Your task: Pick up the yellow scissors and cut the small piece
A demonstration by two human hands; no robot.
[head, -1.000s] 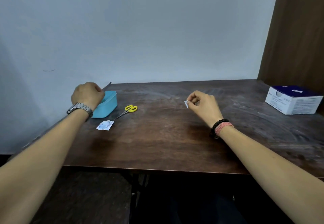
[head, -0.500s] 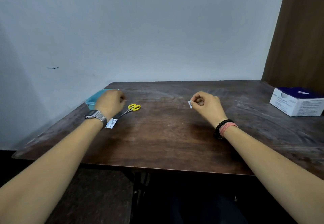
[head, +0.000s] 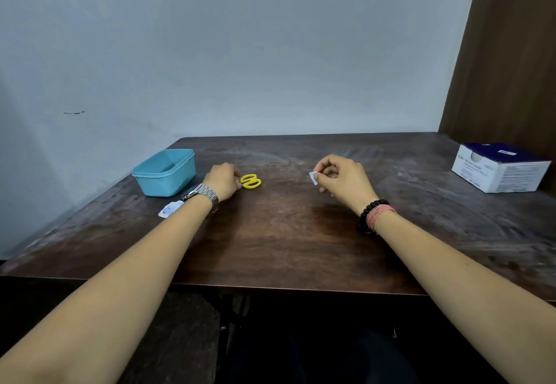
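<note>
My left hand (head: 222, 181), with a metal watch on its wrist, lies on the dark wooden table (head: 279, 242) with its fingers curled over the blade end of the yellow-handled scissors (head: 251, 181). Only the handles show past the knuckles. My right hand (head: 343, 180), with a bead bracelet and a pink band at the wrist, hovers just above the table. It pinches a small white scrap (head: 313, 177) between thumb and forefinger. The two hands are about a forearm's width apart.
A light blue plastic tub (head: 165, 176) stands at the left, just behind my left wrist. A small white printed packet (head: 170, 209) lies beside that wrist. A white and blue box (head: 501, 167) sits at the far right by a brown panel. A pale wall runs behind.
My left hand came from above the blue tub to the right and down onto the scissors, which have shifted away from the packet. My right hand has held the scrap in place.
</note>
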